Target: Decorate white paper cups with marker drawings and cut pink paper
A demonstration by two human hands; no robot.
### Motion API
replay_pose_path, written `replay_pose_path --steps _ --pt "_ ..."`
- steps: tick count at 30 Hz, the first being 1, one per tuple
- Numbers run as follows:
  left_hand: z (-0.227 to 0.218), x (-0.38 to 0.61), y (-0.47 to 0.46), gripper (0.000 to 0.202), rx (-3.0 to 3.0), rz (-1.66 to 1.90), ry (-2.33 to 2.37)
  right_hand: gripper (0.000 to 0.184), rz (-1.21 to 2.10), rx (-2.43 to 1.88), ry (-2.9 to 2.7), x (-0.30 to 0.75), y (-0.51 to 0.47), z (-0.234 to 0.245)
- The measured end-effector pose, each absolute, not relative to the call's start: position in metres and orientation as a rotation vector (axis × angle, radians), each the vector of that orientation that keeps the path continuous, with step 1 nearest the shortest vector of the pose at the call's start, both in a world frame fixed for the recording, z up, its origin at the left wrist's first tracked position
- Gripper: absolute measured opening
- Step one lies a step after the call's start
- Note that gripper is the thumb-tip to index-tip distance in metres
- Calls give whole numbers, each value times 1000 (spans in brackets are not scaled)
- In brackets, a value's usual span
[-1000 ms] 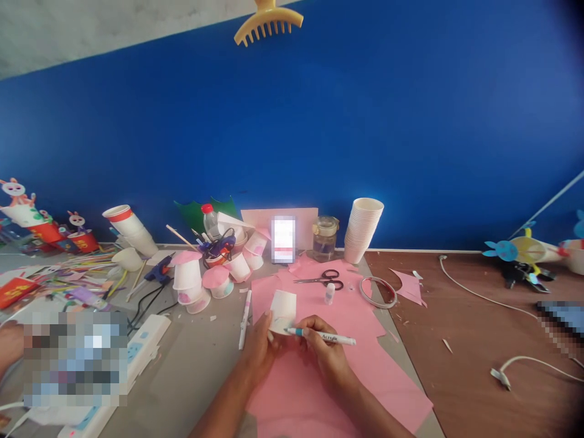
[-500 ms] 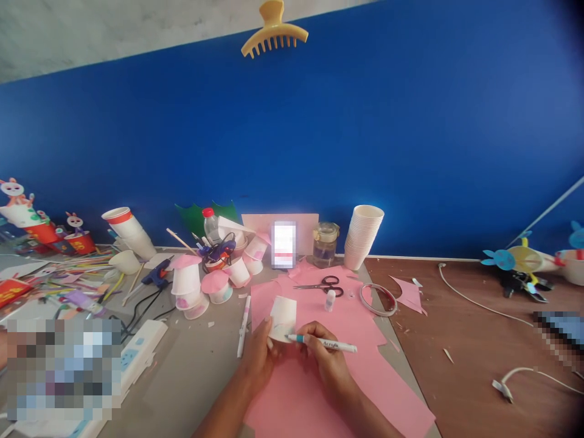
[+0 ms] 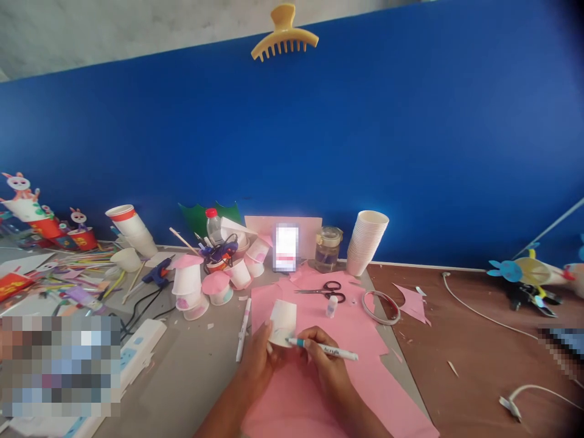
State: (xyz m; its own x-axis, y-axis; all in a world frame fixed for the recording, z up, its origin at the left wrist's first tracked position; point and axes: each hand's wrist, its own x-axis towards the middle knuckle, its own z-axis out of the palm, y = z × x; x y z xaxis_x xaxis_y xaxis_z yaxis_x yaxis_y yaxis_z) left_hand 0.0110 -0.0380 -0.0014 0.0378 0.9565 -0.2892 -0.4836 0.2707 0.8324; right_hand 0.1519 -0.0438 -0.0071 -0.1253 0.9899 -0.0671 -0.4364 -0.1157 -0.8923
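1. Blue painted wall (image 3: 292, 134), far beyond both hands and filling most of the view; it and everything else sit slightly lower and further right than in the view half a second earlier. A yellow claw clip (image 3: 283, 30) shows at the top edge.
2. Two-part work surface: brown wood top (image 3: 479, 359) right of the right hand, grey top (image 3: 182, 377) left of the left hand.
3. Pink paper sheet (image 3: 374, 389), lying directly under both hands, its edges cut irregularly.
4. Left hand (image 3: 258, 365) and right hand (image 3: 323, 359), close together in front of the body. The left is clamped around a white paper cup (image 3: 283, 322), which is held above the pink sheet. The right is pinching an acrylic marker (image 3: 323, 349), its tip at the cup's lower edge. Grip on both is unchanged from the earlier view.
5. Stack of paper cups (image 3: 366, 242), beyond the right hand, against the wall.
6. Pink-topped paper cups (image 3: 186, 274), beyond and left of the left hand.
7. Black-handled scissors (image 3: 326, 291), on the pink sheet beyond the right hand.
8. White marker (image 3: 243, 328), just left of the left hand.
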Motion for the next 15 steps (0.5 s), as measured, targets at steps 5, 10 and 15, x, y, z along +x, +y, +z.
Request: replay_pose_path --steps 5,10,15 --pt "2 13 -38 52 588 1210 1021 24 1474 -892 -877 154 -43 -5" --pt "0 13 -38 54 591 1233 1006 28 1511 -880 -898 154 -42 -7" --pt "-3 12 -39 51 596 1261 1018 29 1491 -900 -899 151 -43 -11"
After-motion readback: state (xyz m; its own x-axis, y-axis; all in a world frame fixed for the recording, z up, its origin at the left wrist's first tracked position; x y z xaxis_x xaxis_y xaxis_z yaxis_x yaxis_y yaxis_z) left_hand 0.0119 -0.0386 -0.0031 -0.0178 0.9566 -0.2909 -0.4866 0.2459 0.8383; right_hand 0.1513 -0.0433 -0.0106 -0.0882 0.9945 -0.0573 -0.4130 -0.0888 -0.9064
